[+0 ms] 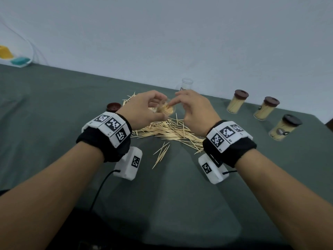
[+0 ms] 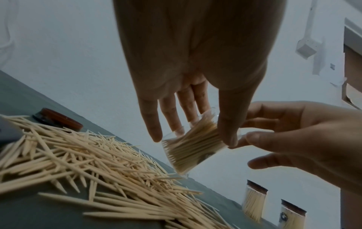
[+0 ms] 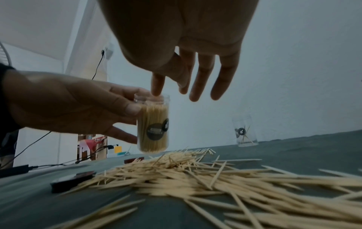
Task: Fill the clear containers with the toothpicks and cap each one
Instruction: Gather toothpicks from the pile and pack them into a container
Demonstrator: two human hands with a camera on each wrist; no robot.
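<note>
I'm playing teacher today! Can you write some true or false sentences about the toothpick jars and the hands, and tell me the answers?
1. The left hand holds a clear container full of toothpicks. True.
2. That container already has its cap on. False: its mouth is open, and the right hand has a fingertip at the rim.
3. Three capped containers stand on the right side of the table. True.
4. The table has no loose toothpicks left. False: a big toothpick pile lies under the hands.
5. A brown cap lies on the table by the left hand. True.
</note>
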